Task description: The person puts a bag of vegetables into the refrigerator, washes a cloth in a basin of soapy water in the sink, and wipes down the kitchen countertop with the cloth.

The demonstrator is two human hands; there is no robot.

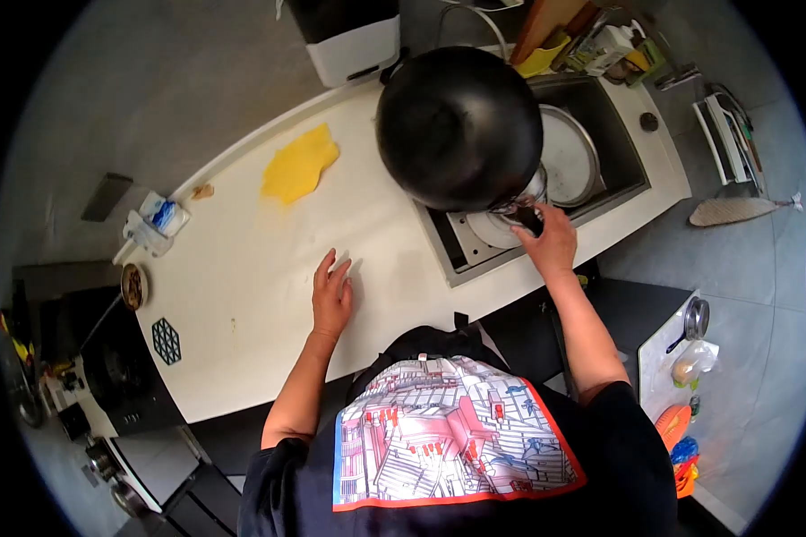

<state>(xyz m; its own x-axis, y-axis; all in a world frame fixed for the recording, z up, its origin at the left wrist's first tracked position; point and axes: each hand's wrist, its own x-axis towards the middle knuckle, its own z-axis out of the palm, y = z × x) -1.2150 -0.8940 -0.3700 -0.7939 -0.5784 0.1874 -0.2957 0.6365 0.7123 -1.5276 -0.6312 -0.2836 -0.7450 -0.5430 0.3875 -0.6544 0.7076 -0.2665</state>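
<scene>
My right hand [553, 240] is closed, pinching the dark handle of one black wok [457, 125], tipped with its rounded underside toward me at twelve o'clock, while my left hand [333, 294] hovers, fingers loosely spread, toward ten. One sink [620, 134] at one o'clock holds one wide round dish [569, 157]. The pale counter [242, 259] carries one yellow cloth [300, 166] at eleven and one hexagonal mat [166, 341] past nine, with one black stove [121, 380] at nine and a grey wall [179, 89] behind.
</scene>
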